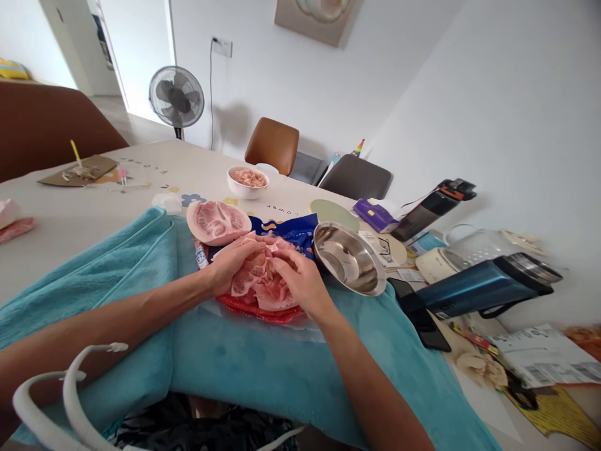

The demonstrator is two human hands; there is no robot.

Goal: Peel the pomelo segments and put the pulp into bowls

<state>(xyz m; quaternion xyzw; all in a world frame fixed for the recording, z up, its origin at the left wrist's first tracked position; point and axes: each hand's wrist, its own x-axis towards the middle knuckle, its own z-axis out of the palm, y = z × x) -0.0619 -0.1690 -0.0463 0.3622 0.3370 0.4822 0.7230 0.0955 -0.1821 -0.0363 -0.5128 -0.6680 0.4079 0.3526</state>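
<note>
In the head view my left hand [235, 264] is wrapped round the left side of a pink pomelo segment [256, 272], its palm resting on the fruit. From the right, my right hand [302, 275] pinches the same pomelo flesh, thumb and fingers close together. Under both hands lie pink membranes and pulp on a red plastic bag or net [267, 313], beside a blue printed wrapper [295, 228]. A hollow half of pomelo rind [218, 220] sits just beyond my left hand. To the right stands a tilted steel bowl [323, 247].
A teal towel [225, 363] covers the table's near edge. Farther back is a white bowl [246, 191] of pink pulp. At right lie a phone [429, 329], a blue bottle [483, 285], a dark bottle [429, 210] and a purple tissue pack [375, 216]. A fan [178, 97] stands behind.
</note>
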